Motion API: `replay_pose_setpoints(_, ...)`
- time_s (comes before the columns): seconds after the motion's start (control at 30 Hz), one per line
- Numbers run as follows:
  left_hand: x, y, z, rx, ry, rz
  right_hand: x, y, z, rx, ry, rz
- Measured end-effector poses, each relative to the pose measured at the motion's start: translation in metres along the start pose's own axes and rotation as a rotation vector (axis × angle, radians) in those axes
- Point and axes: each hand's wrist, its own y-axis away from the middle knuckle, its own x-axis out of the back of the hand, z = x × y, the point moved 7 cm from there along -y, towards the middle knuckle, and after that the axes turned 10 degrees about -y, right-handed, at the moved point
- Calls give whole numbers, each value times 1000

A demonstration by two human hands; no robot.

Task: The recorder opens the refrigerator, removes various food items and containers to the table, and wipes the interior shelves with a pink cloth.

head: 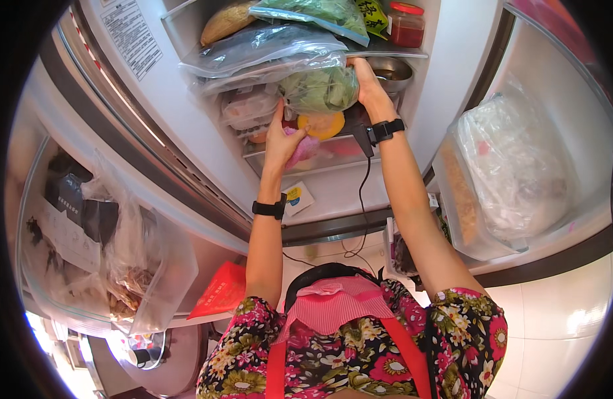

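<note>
My left hand grips a pink cloth. Its index finger points up to the lower left edge of a clear plastic bag of leafy greens. My right hand holds this bag from its right side, and the fingers behind it are partly hidden. The bag is inside an open refrigerator, below the glass shelf. A cut piece of orange pumpkin lies just under it. To the left of the bag are clear plastic food boxes. A metal bowl stands behind my right wrist.
Bagged greens, a tan root vegetable and a red-lidded jar occupy the shelf above. Both open doors hold loaded bins, including a bulky plastic bag at right. A black cable hangs from my right wrist.
</note>
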Motion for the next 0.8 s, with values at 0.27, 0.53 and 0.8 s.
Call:
replay_pose_setpoints(0.27,-8,-2,-13,47,141,-86,6,23,5,-79,-17,-10)
replay_pose_setpoints(0.53,-15,1,-3,42,439,-141,20,49,29,20,-5,-11)
replay_pose_setpoints(0.8,-15,13,-15,166,600,-281,22,79,37,126,74,-32)
